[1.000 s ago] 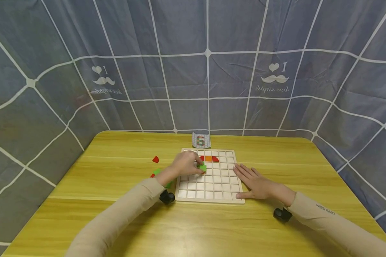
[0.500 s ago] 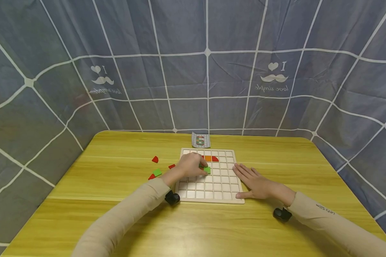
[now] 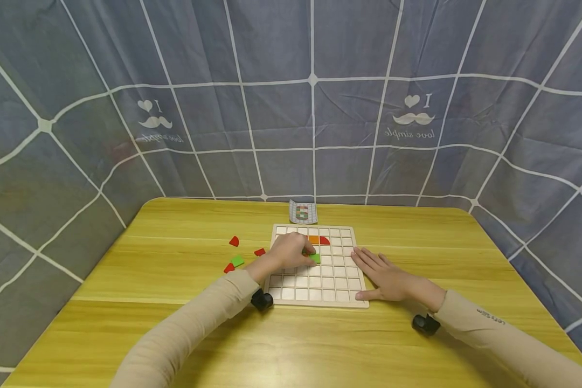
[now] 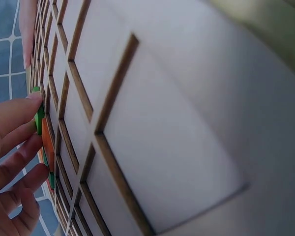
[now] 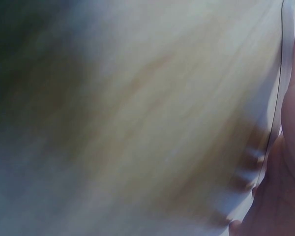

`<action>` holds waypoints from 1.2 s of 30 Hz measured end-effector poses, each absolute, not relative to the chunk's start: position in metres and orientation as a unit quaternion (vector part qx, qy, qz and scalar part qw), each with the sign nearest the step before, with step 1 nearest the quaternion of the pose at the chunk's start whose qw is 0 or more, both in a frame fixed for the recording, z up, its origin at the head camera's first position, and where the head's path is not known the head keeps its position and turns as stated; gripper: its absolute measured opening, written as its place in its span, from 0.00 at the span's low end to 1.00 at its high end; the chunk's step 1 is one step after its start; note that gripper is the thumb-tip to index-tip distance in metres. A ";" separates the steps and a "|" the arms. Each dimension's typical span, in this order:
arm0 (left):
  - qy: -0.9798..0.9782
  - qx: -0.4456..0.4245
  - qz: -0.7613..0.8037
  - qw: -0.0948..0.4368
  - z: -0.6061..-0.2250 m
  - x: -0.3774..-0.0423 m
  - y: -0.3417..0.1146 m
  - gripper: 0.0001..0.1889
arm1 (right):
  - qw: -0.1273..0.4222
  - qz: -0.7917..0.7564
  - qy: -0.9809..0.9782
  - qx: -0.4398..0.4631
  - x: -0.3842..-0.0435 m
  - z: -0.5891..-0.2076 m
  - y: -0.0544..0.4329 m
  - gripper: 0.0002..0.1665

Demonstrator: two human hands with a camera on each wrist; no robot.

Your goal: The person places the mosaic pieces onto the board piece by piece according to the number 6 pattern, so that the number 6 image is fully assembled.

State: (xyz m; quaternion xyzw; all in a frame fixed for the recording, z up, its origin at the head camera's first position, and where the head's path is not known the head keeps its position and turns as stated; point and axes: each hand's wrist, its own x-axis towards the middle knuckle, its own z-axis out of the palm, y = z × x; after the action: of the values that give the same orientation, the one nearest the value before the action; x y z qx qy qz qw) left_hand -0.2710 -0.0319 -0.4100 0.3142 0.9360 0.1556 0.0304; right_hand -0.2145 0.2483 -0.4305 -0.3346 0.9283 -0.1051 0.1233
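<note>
A wooden grid board (image 3: 320, 304) lies on the table. Over its middle my left hand (image 3: 291, 250) pinches a green square tile (image 3: 316, 258) between thumb and forefinger; the left wrist view shows this tile (image 4: 39, 119) beside an orange tile (image 4: 48, 140), with a second green edge lower down. Behind the hand, an orange square (image 3: 313, 239) and a red rounded piece (image 3: 324, 240) sit in the grid; my fingers hide cells to their left. My right hand (image 3: 385, 277) rests with straight fingers at the board's right edge.
Left of the board lie a red quarter-round piece (image 3: 234, 241), another red piece (image 3: 259, 251), a green square (image 3: 237, 261) and a red piece (image 3: 229, 268) touching or close to it. A printed pattern card (image 3: 303, 212) stands behind the board. A grey curtain (image 3: 281, 108) hangs beyond the table.
My left hand has shifted right and slightly nearer with the green tile, uncovering the loose pieces at the left. My right hand has stayed in place.
</note>
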 end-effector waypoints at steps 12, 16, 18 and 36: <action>0.934 0.322 0.153 0.027 -0.412 -0.270 -0.032 0.12 | 0.105 -0.129 0.923 -0.346 -0.212 -0.431 0.248 0.58; 0.935 0.321 0.147 0.031 -0.411 -0.270 -0.032 0.12 | 0.110 -0.124 0.925 -0.343 -0.212 -0.431 0.248 0.58; 0.936 0.320 0.143 0.033 -0.410 -0.270 -0.033 0.12 | 0.112 -0.121 0.926 -0.341 -0.212 -0.430 0.248 0.57; 0.930 0.344 0.132 0.004 -0.411 -0.265 -0.035 0.11 | 0.115 -0.122 0.926 -0.339 -0.214 -0.432 0.249 0.59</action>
State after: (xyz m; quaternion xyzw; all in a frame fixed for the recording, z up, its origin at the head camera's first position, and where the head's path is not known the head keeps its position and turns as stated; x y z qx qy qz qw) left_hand -0.2647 -0.0353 -0.4109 0.3442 0.9295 0.1323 0.0041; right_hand -0.2135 0.2490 -0.4318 -0.3387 0.9258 -0.1223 0.1149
